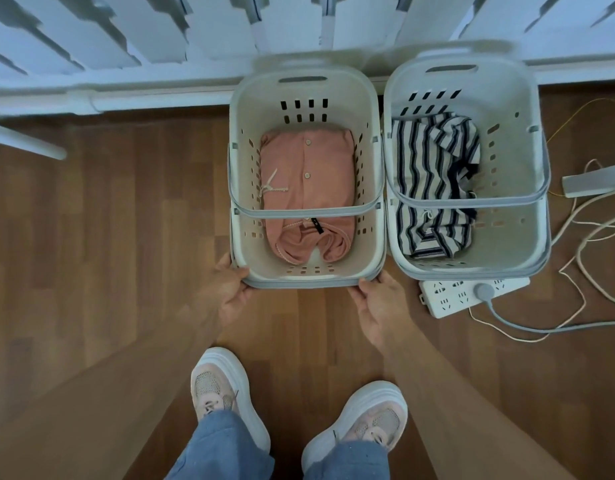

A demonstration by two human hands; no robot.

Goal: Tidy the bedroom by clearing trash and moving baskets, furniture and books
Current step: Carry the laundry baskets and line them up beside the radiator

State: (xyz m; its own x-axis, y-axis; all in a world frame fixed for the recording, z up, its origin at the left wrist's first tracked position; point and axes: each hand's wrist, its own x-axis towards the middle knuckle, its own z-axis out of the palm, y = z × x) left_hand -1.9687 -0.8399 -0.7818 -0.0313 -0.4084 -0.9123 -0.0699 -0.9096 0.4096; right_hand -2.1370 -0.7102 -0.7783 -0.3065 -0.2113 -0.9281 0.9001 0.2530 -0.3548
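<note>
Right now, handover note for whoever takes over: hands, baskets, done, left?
Left hand grips the near-left corner of the pink-clothes basket. Right hand grips its near-right corner.
Both baskets are side by side on the floor by the white rail. The striped-clothes basket is on the right, with a power strip at its near edge and cables beside it.
Done: both baskets hold clothes and sit as a pair.
Left: unclear whether this basket is placed or about to move. Trash, furniture and books are not in view.

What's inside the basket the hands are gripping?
The basket holds a folded pink buttoned garment, with the handle crossing above it. Anything beneath the garment is hidden.
</note>
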